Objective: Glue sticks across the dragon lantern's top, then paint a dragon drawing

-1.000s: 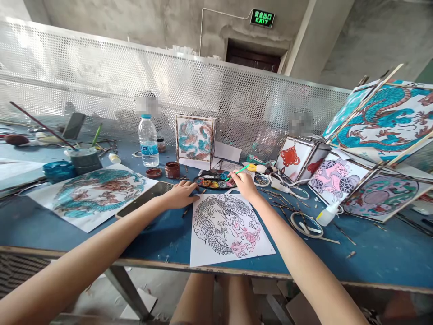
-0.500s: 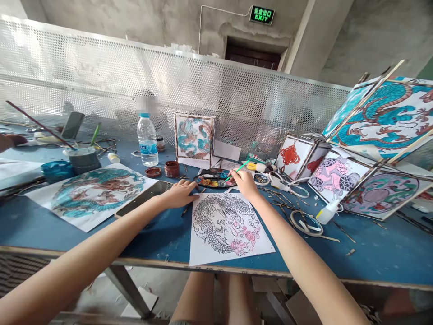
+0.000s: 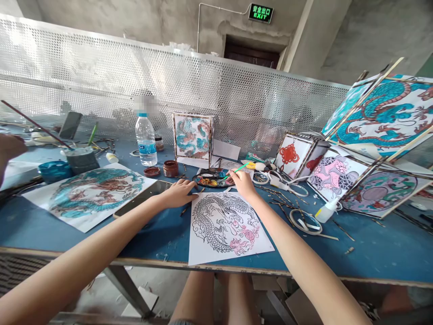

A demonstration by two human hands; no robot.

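My right hand [image 3: 242, 182] pinches a thin green paintbrush [image 3: 236, 171], its tip over the round paint palette [image 3: 211, 178] just beyond the paper. A white sheet with a black dragon outline [image 3: 226, 225], partly coloured pink at its lower right, lies on the blue table [image 3: 162, 234] in front of me. My left hand [image 3: 179, 192] rests palm down, fingers stretched, on the table at the sheet's upper left corner, beside a dark phone [image 3: 142, 203].
A water bottle [image 3: 146, 140], small brown paint jars [image 3: 171, 168] and a painted panel [image 3: 192, 136] stand behind the palette. A teal dragon painting [image 3: 91, 192] lies left, with water cups [image 3: 81, 159]. Painted lanterns [image 3: 365, 180], scissors, a glue bottle [image 3: 326, 211] and sticks crowd the right. Another person's hand [image 3: 10, 146] shows far left.
My hands stay nearly still; the brush tip shifts slightly over the palette. The other person's hand at the far left has come further into view.
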